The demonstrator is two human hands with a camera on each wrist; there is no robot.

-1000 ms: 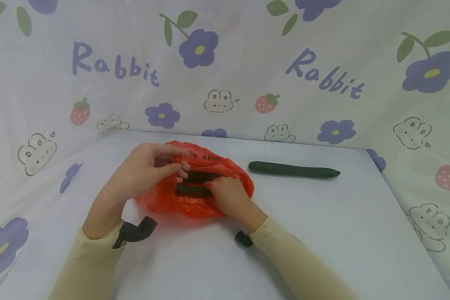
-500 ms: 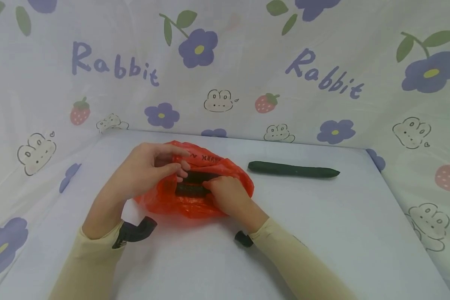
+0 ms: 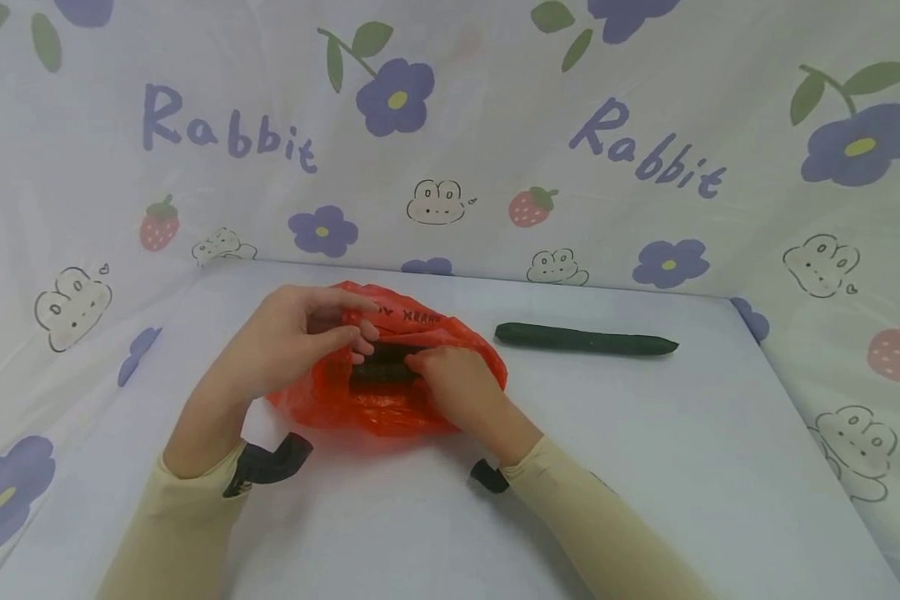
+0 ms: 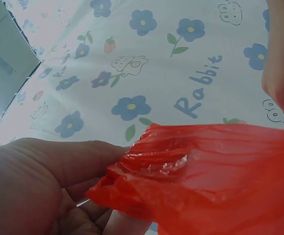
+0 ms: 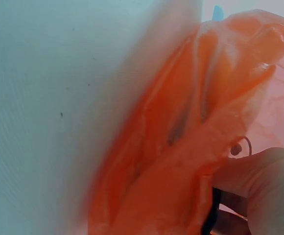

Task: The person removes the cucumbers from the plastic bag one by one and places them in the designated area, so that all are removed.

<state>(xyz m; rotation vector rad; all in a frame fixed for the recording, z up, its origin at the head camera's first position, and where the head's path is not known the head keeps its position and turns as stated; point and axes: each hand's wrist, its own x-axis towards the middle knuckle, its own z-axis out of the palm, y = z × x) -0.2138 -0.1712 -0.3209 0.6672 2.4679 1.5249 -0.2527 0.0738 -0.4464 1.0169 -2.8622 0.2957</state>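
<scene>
A crumpled red plastic bag [image 3: 390, 422] lies open on the table, dark lettering along its far side. Two dark green cucumbers show in its mouth, a nearer one [image 3: 378, 374] and a farther one [image 3: 392, 353]. My left hand [image 3: 288, 342] holds the bag's left rim; in the left wrist view, the red film [image 4: 215, 166] passes between thumb and fingers. Reaching into the mouth from the right, my right hand [image 3: 461, 385] grips the nearer cucumber's right part, its fingertips hidden. In the right wrist view, the bag [image 5: 166, 166] covers most of the cucumber.
Another long dark green cucumber [image 3: 585, 339] lies on the white table [image 3: 645, 467], right of the bag. A patterned cloth [image 3: 487, 108] hangs behind and at both sides. Black straps [image 3: 273, 462] show at the wrists.
Inside the bag, the nearer cucumber has shifted slightly away from me and turned, now close against the farther one. The right hand moved only a little; the left hand stays put.
</scene>
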